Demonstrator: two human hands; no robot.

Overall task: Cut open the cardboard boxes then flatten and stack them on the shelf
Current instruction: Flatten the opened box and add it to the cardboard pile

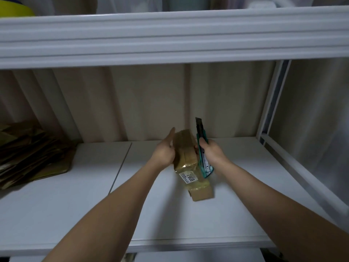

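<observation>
The small brown cardboard box [186, 157], wrapped in glossy clear tape and bearing a white printed label [189, 178], stands on the white shelf board [75, 205] between both hands. The left hand [165, 151] presses flat against the box's left side, fingers nearly straight. The right hand [211, 152] grips a green utility knife [203, 148], blade extended and pointing away, beside the box's right side. The box is judged light and stiff; the tape likely makes it slippery, so hold it by opposite side faces, clear of the blade path. Its contents cannot be seen. A stack of flattened brown cardboard [32, 152] lies at the shelf's left end.
</observation>
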